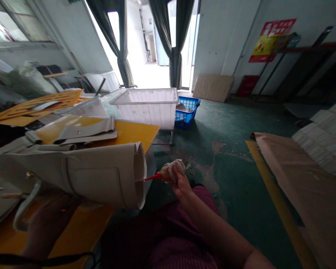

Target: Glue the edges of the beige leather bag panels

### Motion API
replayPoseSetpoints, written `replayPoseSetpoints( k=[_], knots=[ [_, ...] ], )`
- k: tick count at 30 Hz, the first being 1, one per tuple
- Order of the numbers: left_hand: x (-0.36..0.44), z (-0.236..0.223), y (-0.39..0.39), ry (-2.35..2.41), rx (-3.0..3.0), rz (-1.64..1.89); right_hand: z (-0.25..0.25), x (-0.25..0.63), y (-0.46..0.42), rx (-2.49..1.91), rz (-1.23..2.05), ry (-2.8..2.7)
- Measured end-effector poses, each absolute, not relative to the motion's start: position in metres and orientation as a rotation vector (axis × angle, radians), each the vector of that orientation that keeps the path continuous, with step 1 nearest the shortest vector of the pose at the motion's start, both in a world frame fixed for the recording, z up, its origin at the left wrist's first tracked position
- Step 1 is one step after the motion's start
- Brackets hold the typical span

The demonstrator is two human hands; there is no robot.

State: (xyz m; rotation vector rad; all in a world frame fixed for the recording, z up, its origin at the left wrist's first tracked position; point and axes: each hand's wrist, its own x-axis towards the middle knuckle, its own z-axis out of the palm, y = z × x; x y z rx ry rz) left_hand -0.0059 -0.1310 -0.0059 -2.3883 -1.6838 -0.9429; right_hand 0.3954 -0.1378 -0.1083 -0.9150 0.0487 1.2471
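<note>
My right hand [179, 179] is closed around a squeeze glue bottle [166, 173] with a long red nozzle, wrapped in pale cloth or tape. The nozzle's tip points left, at the open end of a beige leather-like bag piece [98, 177]. This piece is curled into a tube, with a strap band, a stitched outline and a small brass-coloured stud. From below, my left hand [56, 213] holds the piece up; its fingers are mostly hidden under it. A loose beige strap end [25, 209] hangs by my left wrist.
More beige pieces [86, 130] lie on the yellow board [134, 130]. Beyond stand a white plastic bin [148, 112] and a blue basket [186, 119]. To the right are brown sheeting [299, 186] and stacked pale material [324, 138]. Green floor [229, 179] lies between.
</note>
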Motion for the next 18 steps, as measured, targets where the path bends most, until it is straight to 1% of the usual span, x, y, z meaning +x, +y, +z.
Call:
replayPoseSetpoints(
  k=[9,18],
  knots=[
    [-0.01,-0.006,-0.137,-1.759,-2.36,-0.911,-0.1,0.393,-0.142,-0.901,1.167,-0.085],
    [-0.018,-0.013,-0.128,-1.613,-2.44,-0.901,-0.113,0.381,-0.139,-0.912,1.034,-0.08]
  ],
)
